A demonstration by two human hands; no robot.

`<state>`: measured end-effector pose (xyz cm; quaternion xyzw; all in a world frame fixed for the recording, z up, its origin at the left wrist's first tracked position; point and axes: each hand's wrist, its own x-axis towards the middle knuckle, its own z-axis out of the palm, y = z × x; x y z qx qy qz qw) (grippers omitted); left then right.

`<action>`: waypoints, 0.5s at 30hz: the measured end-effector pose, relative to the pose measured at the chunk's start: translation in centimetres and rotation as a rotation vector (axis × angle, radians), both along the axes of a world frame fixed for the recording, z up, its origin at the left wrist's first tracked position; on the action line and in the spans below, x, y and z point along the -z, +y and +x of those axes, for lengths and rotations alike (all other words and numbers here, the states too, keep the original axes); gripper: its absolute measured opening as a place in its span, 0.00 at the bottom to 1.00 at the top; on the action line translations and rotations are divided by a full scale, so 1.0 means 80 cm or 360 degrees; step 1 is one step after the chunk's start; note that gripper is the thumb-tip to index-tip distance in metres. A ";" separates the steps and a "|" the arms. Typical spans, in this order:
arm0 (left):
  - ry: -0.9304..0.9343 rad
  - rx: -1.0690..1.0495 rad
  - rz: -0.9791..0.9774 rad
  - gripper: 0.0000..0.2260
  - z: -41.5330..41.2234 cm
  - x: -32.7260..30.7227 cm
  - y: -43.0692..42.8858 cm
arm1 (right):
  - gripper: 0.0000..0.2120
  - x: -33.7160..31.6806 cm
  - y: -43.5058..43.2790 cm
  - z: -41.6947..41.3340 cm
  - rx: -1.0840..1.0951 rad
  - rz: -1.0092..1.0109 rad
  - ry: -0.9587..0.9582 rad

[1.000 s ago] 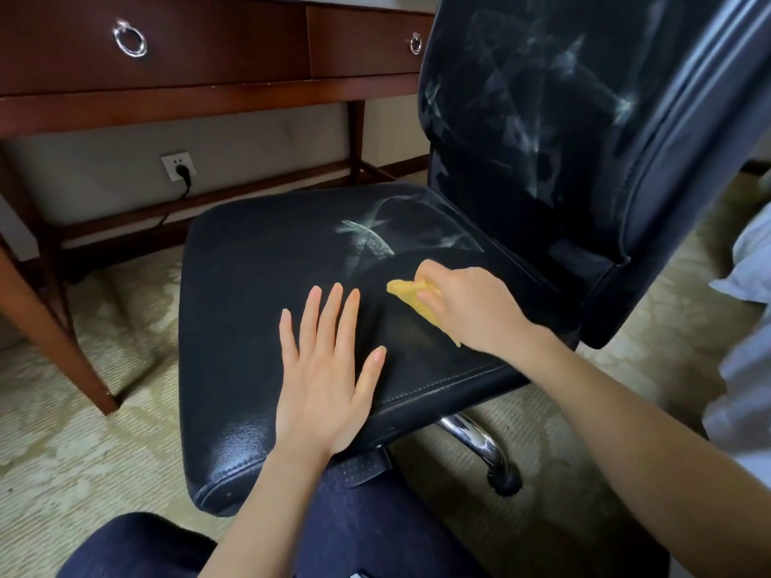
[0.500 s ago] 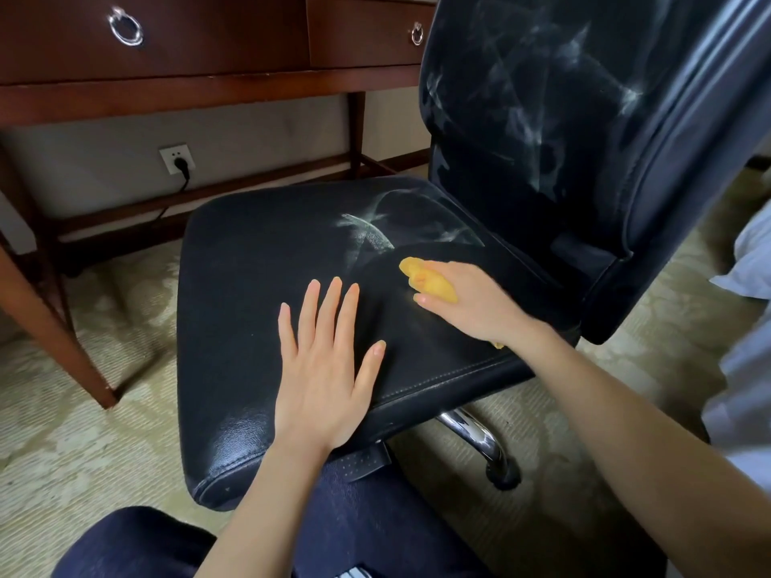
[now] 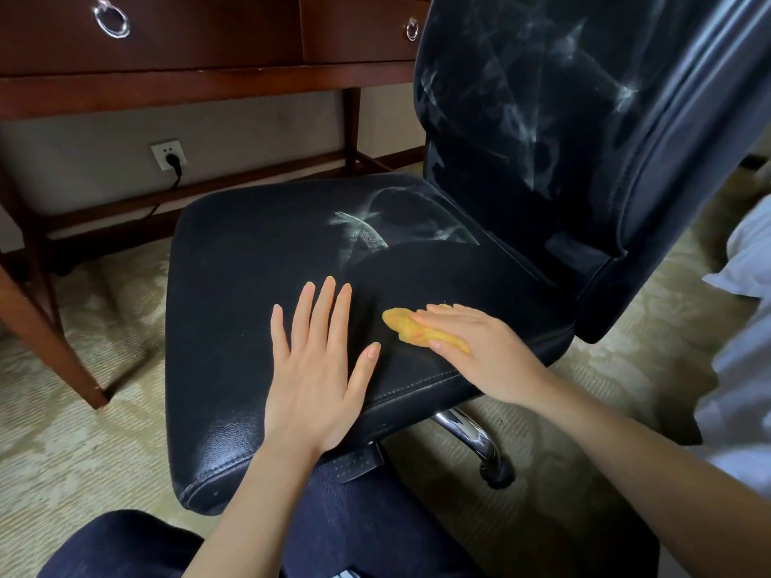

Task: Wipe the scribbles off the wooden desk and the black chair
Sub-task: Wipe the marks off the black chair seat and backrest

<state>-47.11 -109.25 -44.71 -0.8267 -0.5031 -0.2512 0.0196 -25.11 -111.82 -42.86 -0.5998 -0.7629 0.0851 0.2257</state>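
The black chair [image 3: 233, 310] fills the middle of the view, its seat facing me. White chalky scribbles [image 3: 363, 233] remain on the far part of the seat, and more streaks [image 3: 538, 98] cover the backrest. My right hand [image 3: 479, 352] presses a yellow cloth [image 3: 411, 329] flat onto the seat near its right front edge. My left hand [image 3: 317, 369] lies flat on the seat with fingers spread, holding nothing. The dark wooden desk [image 3: 200, 85] stands behind the chair; its top is out of view.
Two desk drawers with ring pulls [image 3: 112, 22] face me. A wall socket with a black plug [image 3: 169, 157] sits under the desk. A chrome chair leg with a caster [image 3: 488, 452] juts out below the seat. Pale carpet [image 3: 75, 452] around; white fabric [image 3: 747, 260] at right.
My right hand has drawn the yellow cloth back toward me across the seat, away from the scribbles. My left hand has stayed flat on the seat.
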 end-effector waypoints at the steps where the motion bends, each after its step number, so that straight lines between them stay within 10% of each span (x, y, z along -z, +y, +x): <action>1: 0.0007 0.0005 -0.0004 0.30 0.001 0.000 0.000 | 0.20 0.001 0.001 0.011 0.0078 0.0023 0.0014; 9: 0.0040 0.0006 -0.0016 0.31 0.005 0.002 -0.001 | 0.18 -0.006 0.021 0.106 0.1072 0.0023 0.0056; 15: 0.0052 -0.0016 -0.0027 0.31 0.010 0.002 -0.004 | 0.17 0.011 0.026 0.100 0.1196 0.0223 0.0332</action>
